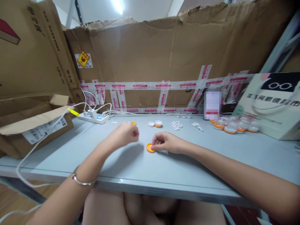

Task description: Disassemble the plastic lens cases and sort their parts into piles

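My right hand (169, 142) is at the middle of the grey table, its fingers curled and its thumb at the right edge of a round orange cap (148, 148). This cap lies near the table surface, its hollow side facing up. To the left, my left hand (126, 133) hovers above the table with its fingers curled closed. Whatever it may hold is hidden. Behind it, part of another orange piece (133, 123) shows. Farther back are a white ring-shaped piece (151, 124) and a white piece resting on an orange one (158, 124).
Small white pieces lie in a pile (176, 125) and a smaller group (196, 125). Several clear-and-orange containers (231, 128) stand at right, before a paper bag (272, 109) and an upright phone (212, 104). A power strip (100, 118) and open carton (47, 125) are left.
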`<state>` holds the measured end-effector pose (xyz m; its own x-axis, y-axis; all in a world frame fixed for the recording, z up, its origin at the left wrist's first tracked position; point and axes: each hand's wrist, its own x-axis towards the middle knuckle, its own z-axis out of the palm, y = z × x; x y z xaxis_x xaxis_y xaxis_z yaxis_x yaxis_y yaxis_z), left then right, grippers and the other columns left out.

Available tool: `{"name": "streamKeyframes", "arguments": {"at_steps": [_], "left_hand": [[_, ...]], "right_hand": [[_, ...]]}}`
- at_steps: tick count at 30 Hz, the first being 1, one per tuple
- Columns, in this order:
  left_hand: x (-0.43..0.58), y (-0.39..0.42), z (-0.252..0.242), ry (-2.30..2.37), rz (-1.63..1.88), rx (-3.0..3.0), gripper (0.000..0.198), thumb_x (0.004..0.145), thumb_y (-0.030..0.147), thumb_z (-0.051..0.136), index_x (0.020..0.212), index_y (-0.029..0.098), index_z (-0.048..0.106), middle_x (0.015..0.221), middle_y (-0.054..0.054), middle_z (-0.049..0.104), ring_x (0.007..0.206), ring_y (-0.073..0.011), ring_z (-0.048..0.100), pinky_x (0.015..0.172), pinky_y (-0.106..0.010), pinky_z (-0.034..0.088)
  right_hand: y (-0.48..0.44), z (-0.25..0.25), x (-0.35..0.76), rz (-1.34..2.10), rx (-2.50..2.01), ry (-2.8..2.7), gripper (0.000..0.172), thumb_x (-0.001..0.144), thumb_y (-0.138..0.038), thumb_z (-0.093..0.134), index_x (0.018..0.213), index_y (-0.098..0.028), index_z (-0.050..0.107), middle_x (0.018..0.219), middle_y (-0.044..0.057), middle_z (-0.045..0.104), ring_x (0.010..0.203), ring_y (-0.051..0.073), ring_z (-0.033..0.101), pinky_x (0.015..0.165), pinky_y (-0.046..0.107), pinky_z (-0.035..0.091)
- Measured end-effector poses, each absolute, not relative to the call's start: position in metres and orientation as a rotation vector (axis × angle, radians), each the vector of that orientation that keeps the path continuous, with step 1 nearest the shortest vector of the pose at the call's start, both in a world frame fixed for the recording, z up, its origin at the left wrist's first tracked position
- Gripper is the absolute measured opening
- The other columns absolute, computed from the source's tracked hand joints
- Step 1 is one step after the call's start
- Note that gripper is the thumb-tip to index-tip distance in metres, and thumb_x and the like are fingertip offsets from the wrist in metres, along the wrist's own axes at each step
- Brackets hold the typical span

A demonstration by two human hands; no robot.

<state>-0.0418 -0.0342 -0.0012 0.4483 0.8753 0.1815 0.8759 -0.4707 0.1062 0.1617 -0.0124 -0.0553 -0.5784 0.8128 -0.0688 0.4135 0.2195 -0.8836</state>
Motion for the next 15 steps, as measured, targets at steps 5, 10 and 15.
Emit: {"name": "streamKeyframes", "arguments": {"at_steps": [5,10,15], "left_hand": [[-0.099,-0.012,0.009,-1.785,-0.211,-2.560,0.018,0.060,0.012,0.049,0.058,0.013,0.066,0.054,-0.003,0.062,0.051,-0.0123,0.050,0.051,-0.021,0.033],[-0.119,-0.002,-0.003,-1.814,-0.159,-2.625,0.019,0.060,0.016,0.048,0.060,0.013,0.066,0.056,-0.002,0.062,0.053,-0.0123,0.052,0.050,-0.019,0.034],[-0.121,-0.002,-0.008,-1.796,-0.223,-2.671,0.020,0.064,0.021,0.049,0.061,0.014,0.067,0.055,-0.001,0.063,0.050,-0.0125,0.052,0.047,-0.020,0.034]], "right_hand": [[-0.015,-0.052,0.163,1.364,-1.128,-2.078,0.034,0.055,-0.039,0.075,0.070,-0.015,0.057,0.062,-0.002,0.056,0.058,0.008,0.048,0.054,0.021,0.036],[-0.014,-0.050,0.164,1.395,-1.142,-2.084,0.031,0.056,-0.036,0.076,0.070,-0.015,0.058,0.062,-0.003,0.058,0.058,0.008,0.049,0.055,0.021,0.035],[-0.012,-0.050,0.166,1.482,-1.086,-2.055,0.032,0.055,-0.036,0.077,0.069,-0.015,0.058,0.064,-0.001,0.061,0.059,0.009,0.051,0.055,0.022,0.035]]}}
